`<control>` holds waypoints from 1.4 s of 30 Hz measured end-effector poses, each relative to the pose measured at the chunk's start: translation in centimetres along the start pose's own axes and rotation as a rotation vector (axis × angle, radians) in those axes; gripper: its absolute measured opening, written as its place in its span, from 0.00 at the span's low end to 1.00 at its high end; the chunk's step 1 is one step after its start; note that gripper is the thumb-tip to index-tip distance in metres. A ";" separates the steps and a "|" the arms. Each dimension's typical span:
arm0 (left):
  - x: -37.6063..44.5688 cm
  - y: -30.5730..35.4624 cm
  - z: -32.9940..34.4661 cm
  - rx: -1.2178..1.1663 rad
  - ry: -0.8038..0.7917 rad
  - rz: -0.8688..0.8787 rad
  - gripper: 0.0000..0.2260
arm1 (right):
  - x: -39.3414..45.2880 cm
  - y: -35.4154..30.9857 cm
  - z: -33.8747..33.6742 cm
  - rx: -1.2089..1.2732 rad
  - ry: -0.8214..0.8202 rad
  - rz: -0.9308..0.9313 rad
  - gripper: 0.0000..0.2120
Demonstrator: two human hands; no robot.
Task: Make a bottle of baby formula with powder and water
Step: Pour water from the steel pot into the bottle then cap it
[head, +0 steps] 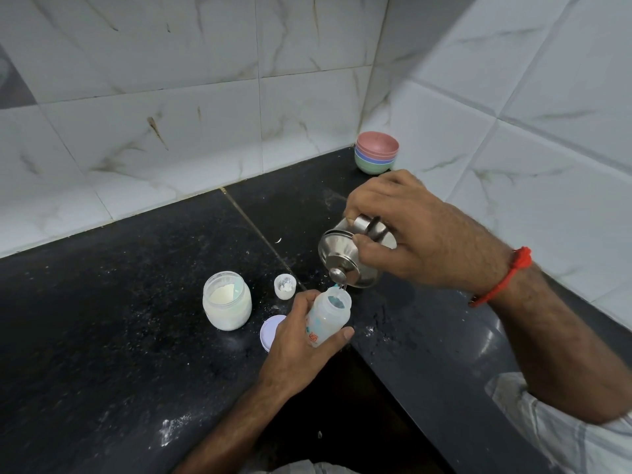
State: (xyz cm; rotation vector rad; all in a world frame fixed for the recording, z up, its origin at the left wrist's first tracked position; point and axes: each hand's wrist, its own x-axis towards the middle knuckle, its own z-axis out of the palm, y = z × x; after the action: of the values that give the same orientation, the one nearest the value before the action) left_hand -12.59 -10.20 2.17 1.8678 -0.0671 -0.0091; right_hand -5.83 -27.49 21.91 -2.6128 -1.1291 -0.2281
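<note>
My left hand [301, 340] is wrapped around the baby bottle [330, 318], holding it tilted over the front edge of the black counter [136, 302], its open mouth turned up toward the steel kettle [349, 256]. My right hand [403, 234] is clamped on the kettle's top handle, thumb near the lid, tipping it so the spout sits just above the bottle's rim, with what looks like a thin stream running in. To do this well, I think I should keep the spout centred over the narrow mouth, pour slowly, and level the bottle to read the marks before stopping. The open powder jar [227, 301] stands just to the left, its lilac lid [270, 331] beside it and a small white cap [285, 286] behind; spilled powder dusts the counter, so a steady grip matters.
</note>
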 end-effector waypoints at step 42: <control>-1.6 -3.7 -2.2 0.028 0.412 -0.062 0.26 | -3.6 15.8 25.4 1.325 0.816 1.187 0.04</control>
State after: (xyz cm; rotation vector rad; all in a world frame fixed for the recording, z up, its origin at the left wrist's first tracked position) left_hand -13.96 -6.91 -0.74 1.8640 0.2767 0.3339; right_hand 4.02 -32.15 -6.12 -1.2940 0.5269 -0.1428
